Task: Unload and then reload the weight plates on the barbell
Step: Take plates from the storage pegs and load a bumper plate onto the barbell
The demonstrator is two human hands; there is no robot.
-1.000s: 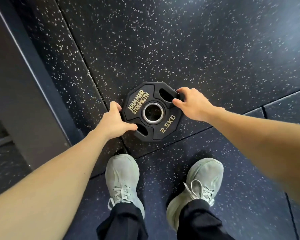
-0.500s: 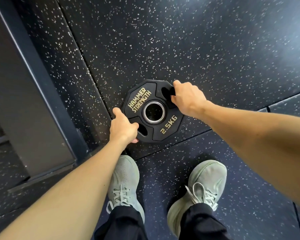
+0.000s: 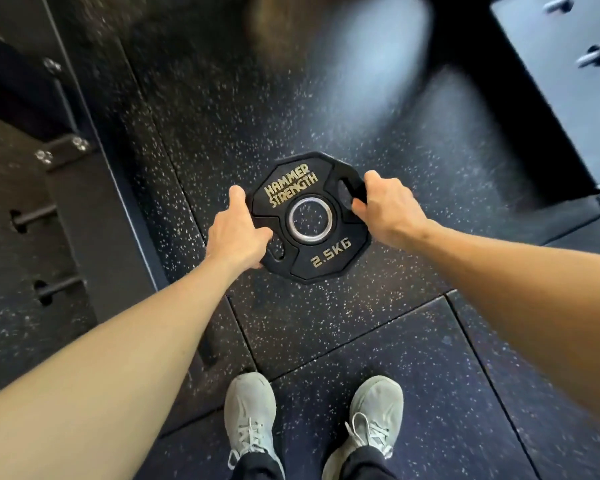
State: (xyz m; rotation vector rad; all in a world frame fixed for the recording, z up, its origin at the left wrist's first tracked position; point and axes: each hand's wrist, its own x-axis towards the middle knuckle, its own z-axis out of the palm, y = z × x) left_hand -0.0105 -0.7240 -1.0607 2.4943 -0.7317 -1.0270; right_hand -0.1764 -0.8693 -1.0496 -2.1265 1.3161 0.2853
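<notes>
Speckled rubber floor [image 3: 326, 323], both hands gripping weight plate [image 3: 329, 261]; rack [image 3: 84, 209] left

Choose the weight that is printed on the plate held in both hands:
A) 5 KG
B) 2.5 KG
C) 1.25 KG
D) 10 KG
B: the gold marking on the lower face of the plate reads 2.5KG, while the left hand and the right hand grip its opposite edges.
</notes>
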